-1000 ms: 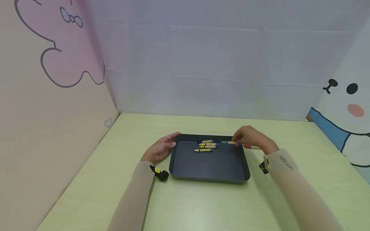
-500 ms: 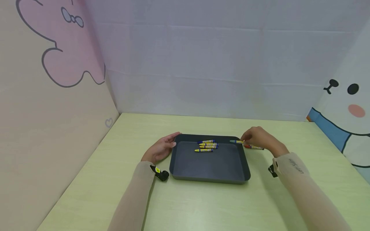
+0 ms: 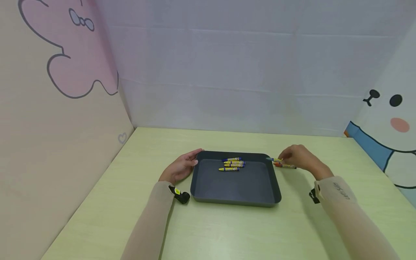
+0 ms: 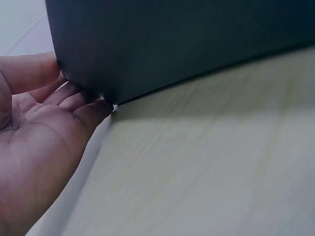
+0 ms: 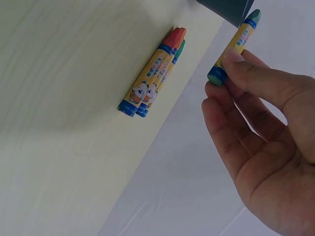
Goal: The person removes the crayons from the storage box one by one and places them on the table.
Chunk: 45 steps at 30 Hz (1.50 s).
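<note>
My right hand [image 3: 297, 157] pinches a dark green crayon [image 5: 235, 46] with a yellow wrapper between thumb and fingers. In the head view its tip overlaps the right back corner of the dark grey baking tray [image 3: 235, 187]. Just below, red crayons [image 5: 150, 78] and a brighter green crayon [image 5: 180, 49] lie side by side on the table. Several yellow-wrapped crayons [image 3: 234, 165] rest inside the tray near its back, one with a blue tip. At the tray's left back corner, my left hand [image 3: 180, 167] holds the edge, thumb and fingertips against it.
The pale wooden table [image 3: 227, 234] extends around the tray. A white cloth wall [image 3: 208, 79] stands behind it, with printed panels at left and right. A black wrist camera [image 3: 182, 196] sits beside the tray's left side.
My right hand has moved right with the green crayon, from over the tray to beyond its right rim, above the crayons on the table. The left hand and tray stay in place.
</note>
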Each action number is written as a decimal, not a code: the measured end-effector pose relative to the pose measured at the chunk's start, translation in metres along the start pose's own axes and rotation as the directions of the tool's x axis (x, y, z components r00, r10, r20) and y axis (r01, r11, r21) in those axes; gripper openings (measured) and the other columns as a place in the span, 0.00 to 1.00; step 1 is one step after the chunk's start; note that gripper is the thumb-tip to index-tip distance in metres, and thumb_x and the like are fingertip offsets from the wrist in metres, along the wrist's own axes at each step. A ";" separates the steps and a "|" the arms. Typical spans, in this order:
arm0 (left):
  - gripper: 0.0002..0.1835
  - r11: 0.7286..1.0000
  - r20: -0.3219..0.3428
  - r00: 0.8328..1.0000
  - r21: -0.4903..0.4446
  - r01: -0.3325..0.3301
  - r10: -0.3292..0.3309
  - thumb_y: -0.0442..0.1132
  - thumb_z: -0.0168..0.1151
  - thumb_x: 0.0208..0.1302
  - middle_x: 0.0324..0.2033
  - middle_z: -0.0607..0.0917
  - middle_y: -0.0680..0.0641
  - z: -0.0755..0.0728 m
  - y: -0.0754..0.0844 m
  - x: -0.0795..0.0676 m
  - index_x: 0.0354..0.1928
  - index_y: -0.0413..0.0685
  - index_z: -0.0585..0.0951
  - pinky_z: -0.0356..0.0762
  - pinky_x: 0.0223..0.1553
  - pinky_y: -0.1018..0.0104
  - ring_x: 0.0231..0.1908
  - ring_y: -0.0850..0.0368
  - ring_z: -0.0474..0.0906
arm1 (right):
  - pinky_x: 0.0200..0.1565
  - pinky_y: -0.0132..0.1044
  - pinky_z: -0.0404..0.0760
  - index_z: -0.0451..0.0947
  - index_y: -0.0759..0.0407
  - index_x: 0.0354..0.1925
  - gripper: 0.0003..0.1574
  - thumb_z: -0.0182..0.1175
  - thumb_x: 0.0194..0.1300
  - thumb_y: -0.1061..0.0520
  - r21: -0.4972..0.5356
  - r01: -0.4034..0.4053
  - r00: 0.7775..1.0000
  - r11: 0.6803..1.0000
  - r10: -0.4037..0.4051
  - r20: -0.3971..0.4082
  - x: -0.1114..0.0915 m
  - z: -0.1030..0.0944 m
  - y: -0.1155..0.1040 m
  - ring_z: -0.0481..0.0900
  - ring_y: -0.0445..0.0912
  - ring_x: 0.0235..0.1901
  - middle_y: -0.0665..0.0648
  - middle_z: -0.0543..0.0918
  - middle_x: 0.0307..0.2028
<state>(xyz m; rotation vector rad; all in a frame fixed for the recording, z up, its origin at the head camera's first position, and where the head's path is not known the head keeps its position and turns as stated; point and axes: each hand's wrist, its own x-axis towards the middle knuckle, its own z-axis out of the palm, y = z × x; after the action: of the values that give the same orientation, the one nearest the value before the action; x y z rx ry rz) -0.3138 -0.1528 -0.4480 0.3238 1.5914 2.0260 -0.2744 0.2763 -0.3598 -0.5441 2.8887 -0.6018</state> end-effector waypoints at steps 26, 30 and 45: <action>0.33 1.000 0.007 1.000 -0.003 0.001 -0.001 0.24 0.42 0.72 0.77 0.38 0.50 0.000 0.001 -0.001 0.76 0.46 0.51 0.60 0.61 0.71 0.75 0.53 0.34 | 0.37 0.46 0.80 0.84 0.70 0.42 0.12 0.63 0.59 0.66 0.022 -0.064 0.998 0.998 0.064 0.002 -0.013 0.006 0.020 0.83 0.55 0.37 0.66 0.86 0.38; 0.33 1.000 0.010 1.000 -0.006 0.000 0.000 0.24 0.42 0.72 0.77 0.38 0.50 0.001 0.001 -0.002 0.76 0.46 0.51 0.56 0.65 0.67 0.75 0.53 0.33 | 0.37 0.45 0.80 0.84 0.70 0.40 0.11 0.64 0.57 0.67 0.017 -0.052 0.999 0.998 0.052 -0.001 -0.013 0.009 0.023 0.82 0.54 0.36 0.65 0.86 0.36; 0.33 1.000 0.011 1.000 -0.001 -0.004 0.004 0.24 0.42 0.72 0.77 0.39 0.49 0.000 0.000 0.000 0.76 0.46 0.51 0.55 0.66 0.66 0.75 0.54 0.34 | 0.42 0.50 0.81 0.84 0.71 0.41 0.11 0.63 0.58 0.69 -0.009 -0.073 0.997 0.997 0.073 0.009 -0.019 0.009 0.027 0.81 0.62 0.42 0.69 0.84 0.41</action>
<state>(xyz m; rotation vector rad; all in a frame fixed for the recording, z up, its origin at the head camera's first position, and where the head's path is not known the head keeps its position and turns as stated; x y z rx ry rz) -0.3141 -0.1530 -0.4480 0.3374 1.5839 2.0241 -0.2633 0.3030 -0.3777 -0.4393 2.8890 -0.5751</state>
